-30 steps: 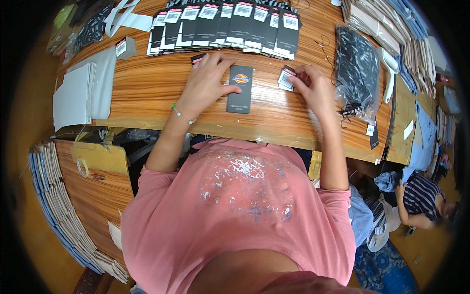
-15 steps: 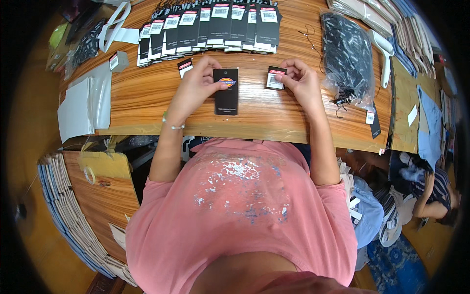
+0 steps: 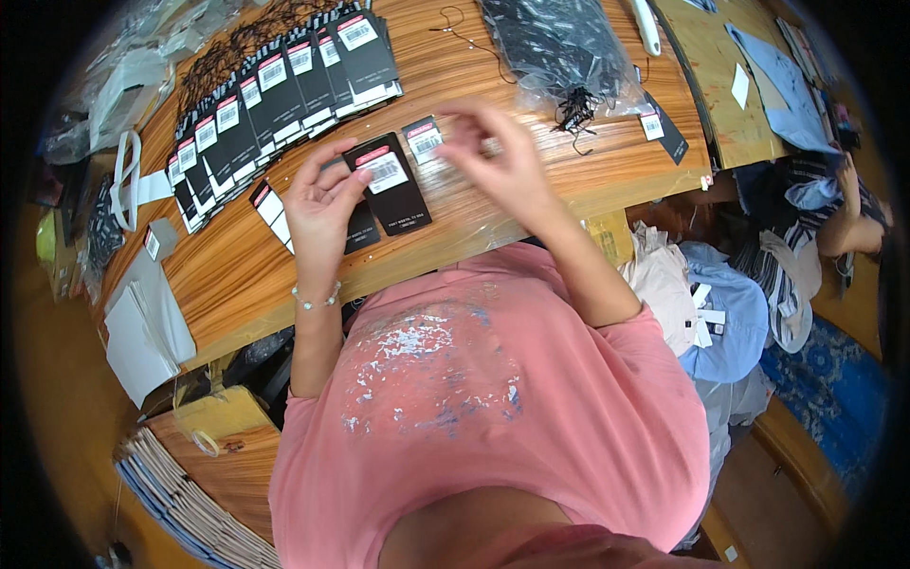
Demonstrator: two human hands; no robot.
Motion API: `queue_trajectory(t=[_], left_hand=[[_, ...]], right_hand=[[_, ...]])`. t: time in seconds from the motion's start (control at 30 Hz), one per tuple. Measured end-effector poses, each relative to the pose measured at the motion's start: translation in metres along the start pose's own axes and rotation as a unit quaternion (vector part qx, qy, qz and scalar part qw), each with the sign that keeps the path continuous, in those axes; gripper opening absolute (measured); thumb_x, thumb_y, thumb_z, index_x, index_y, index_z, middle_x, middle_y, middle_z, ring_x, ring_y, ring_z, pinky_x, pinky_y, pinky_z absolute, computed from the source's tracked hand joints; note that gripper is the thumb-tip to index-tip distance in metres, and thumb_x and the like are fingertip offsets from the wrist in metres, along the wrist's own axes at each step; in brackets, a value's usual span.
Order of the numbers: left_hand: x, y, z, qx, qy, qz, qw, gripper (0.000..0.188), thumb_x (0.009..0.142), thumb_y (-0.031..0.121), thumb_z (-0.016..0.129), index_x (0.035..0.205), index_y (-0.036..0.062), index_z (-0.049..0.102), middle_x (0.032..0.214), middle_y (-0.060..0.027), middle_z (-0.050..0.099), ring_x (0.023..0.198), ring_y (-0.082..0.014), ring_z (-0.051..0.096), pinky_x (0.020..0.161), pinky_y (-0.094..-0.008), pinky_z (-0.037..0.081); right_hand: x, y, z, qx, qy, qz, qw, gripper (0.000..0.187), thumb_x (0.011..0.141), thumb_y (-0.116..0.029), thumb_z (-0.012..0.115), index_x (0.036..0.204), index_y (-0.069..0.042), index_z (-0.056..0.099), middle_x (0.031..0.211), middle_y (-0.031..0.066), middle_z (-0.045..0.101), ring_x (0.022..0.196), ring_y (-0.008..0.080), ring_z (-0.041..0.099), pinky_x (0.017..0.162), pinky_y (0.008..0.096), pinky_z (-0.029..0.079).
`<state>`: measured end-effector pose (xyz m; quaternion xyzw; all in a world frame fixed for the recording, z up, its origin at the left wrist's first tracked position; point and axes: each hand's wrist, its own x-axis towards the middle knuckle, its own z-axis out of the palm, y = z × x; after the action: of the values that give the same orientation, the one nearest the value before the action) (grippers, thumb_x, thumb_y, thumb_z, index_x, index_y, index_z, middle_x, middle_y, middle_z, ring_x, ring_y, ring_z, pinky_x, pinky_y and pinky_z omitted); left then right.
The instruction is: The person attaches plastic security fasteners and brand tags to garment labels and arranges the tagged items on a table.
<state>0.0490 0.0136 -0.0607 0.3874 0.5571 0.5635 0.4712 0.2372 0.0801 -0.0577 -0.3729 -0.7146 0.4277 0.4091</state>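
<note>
Between the fingers and thumb of my left hand (image 3: 324, 204) is a black hang tag (image 3: 402, 203) with a white barcode label near its upper end. Another black tag (image 3: 363, 228) shows partly from beneath it, close to the table's front edge. My right hand (image 3: 498, 161) is raised over the table with its fingers apart, slightly blurred, and I see nothing in it. Just left of its fingertips lies a small stack of barcode stickers (image 3: 423, 140). A white-faced tag (image 3: 271, 211) rests left of my left hand, partly hidden by it.
A fanned row of labelled black tags (image 3: 275, 100) spreads over the far left of the wooden table. A clear bag of black strings (image 3: 559, 52) lies far right, near a loose tag (image 3: 665, 128). White papers (image 3: 142, 332) sit at the left edge. Another person's arm (image 3: 842, 213) shows at right.
The view has turned, so the tags appear further left. The tag at my left hand now shows a barcode label face. My right hand has come off the sticker stack.
</note>
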Motion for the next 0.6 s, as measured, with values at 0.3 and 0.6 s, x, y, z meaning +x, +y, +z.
queue_trajectory(t=[0.3,0.6], left_hand=[[0.009,-0.007,-0.003,0.003,-0.001,0.026,1.0,0.028,0.081,0.003,0.057,0.108,0.0011,0.05,0.085,-0.0052,0.062,0.072,-0.0047,0.055,0.06,-0.0156,0.043],[0.002,-0.007,-0.006,0.017,-0.006,0.025,1.0,0.03,0.081,0.002,0.057,0.11,0.0003,0.05,0.082,-0.0044,0.062,0.071,-0.0043,0.054,0.059,-0.0152,0.042]], right_hand=[[-0.037,0.055,-0.094,-0.304,0.13,0.125,0.935,0.019,0.067,-0.011,0.067,0.082,-0.002,0.06,0.071,0.0102,0.056,0.062,0.022,0.055,0.058,0.0307,0.043],[-0.03,0.063,-0.085,-0.337,0.178,0.114,0.917,0.031,0.061,-0.019,0.074,0.083,-0.003,0.059,0.07,0.0073,0.056,0.066,0.0215,0.054,0.059,0.0315,0.043]])
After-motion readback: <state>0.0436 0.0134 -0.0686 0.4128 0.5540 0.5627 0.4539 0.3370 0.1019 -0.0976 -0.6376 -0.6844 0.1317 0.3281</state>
